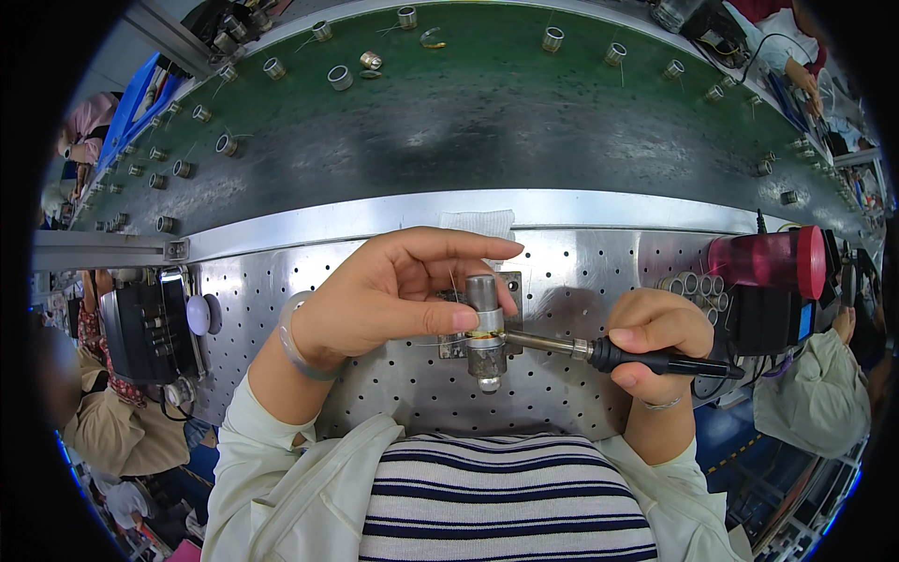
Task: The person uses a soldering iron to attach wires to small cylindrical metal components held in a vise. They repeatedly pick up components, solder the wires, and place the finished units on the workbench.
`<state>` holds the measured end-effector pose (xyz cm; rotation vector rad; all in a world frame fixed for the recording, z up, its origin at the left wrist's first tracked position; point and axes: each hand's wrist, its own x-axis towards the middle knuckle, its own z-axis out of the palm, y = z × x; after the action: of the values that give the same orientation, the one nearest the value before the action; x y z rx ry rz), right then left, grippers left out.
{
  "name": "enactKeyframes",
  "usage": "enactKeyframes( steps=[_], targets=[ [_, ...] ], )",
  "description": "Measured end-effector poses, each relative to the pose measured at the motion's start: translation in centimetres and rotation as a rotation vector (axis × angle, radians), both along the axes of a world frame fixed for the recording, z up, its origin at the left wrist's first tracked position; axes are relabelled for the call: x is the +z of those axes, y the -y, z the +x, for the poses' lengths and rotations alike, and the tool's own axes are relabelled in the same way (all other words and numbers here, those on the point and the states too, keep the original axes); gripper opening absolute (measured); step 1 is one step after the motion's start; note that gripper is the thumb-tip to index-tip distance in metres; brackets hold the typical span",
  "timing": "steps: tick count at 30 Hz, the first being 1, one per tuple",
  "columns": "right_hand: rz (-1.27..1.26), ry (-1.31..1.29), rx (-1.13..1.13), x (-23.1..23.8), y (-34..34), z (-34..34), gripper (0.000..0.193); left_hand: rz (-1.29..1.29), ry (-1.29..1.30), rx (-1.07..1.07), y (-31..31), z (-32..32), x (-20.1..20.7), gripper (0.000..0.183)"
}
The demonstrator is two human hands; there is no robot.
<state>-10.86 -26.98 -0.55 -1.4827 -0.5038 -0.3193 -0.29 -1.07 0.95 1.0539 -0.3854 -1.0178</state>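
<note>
While the green conveyor belt [449,140] spans the far side, carrying scattered open metal rings [339,78], many with thin wires trailing, the perforated metal counter [262,281] before it holds the work in hand. At the counter's right stands a red cylindrical container [773,262] lying on its side; at its left, a black box with knobs [145,328]. Of the two hands, the left hand [393,290] pinches the job between thumb and curled fingers, its index finger stretched out above; the right hand [660,342] is closed around the black handle of a soldering iron [609,356]. The job itself, a metal cylinder [486,323] with a rounded tip toward the person, sits at mid-counter over a small fixture block [510,286]; whether the block also supports it, I cannot tell. The parts of the cylinder already stand end to end, so fitting them together looks done. The iron's tip meets the side at the yellowish seam [482,333], so the joint seems under way rather than finished; how much of the seam remains is too small to judge. Beside the container, grouped rings [693,284] lie apart from this step.
</note>
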Motion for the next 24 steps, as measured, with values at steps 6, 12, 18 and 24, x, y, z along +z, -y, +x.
enactKeyframes(
  steps=[6, 12, 18, 24],
  targets=[
    [-0.047, 0.021, 0.020, 0.2, 0.2, 0.2, 0.027, 0.020, -0.018, -0.002, 0.2, 0.1, 0.1, 0.063],
    [-0.006, 0.008, 0.013, 0.0, 0.1, 0.2, 0.024, 0.062, -0.037, -0.020, 0.4, 0.1, 0.8, 0.068],
    [0.115, 0.000, -0.020, -0.7, 0.4, 0.1, 0.024, 0.028, -0.096, -0.016, 0.3, 0.1, 0.3, 0.070],
    [0.052, 0.002, 0.011, -0.6, 0.2, 0.3, 0.028, 0.014, -0.097, -0.025, 0.5, 0.3, 0.2, 0.071]
  ],
)
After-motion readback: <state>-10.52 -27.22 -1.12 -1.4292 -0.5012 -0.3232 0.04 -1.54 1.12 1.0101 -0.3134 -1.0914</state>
